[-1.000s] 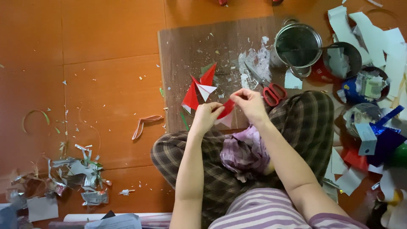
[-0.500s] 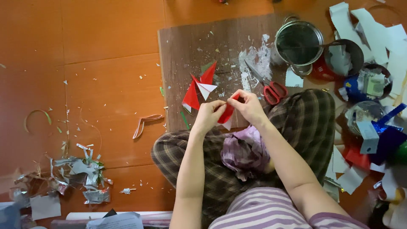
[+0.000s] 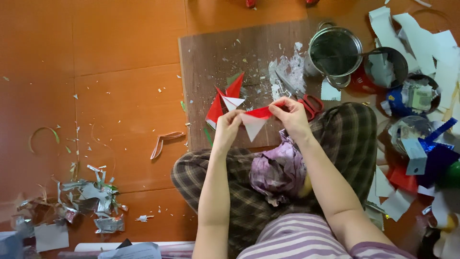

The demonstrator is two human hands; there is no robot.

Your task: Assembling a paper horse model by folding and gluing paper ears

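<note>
A red and white folded paper piece (image 3: 254,120) is stretched between both hands above my lap. My left hand (image 3: 228,127) pinches its left end, and my right hand (image 3: 290,116) pinches its right end. Just beyond my left hand, several red and white folded paper triangles (image 3: 224,99) lie on a dark wooden board (image 3: 215,52). Red-handled scissors (image 3: 306,100) rest on the board right behind my right hand, beside a heap of white paper scraps (image 3: 287,72).
A crumpled purple cloth (image 3: 275,170) lies in my lap on checked trousers. A metal pot (image 3: 334,50) and tins with paper bits (image 3: 383,69) stand at the right among paper strips. Shredded silver scraps (image 3: 91,201) and a curled strip (image 3: 163,142) lie on the orange floor.
My hands have drawn apart, opening the red paper out so its white triangular flap now hangs down between them.
</note>
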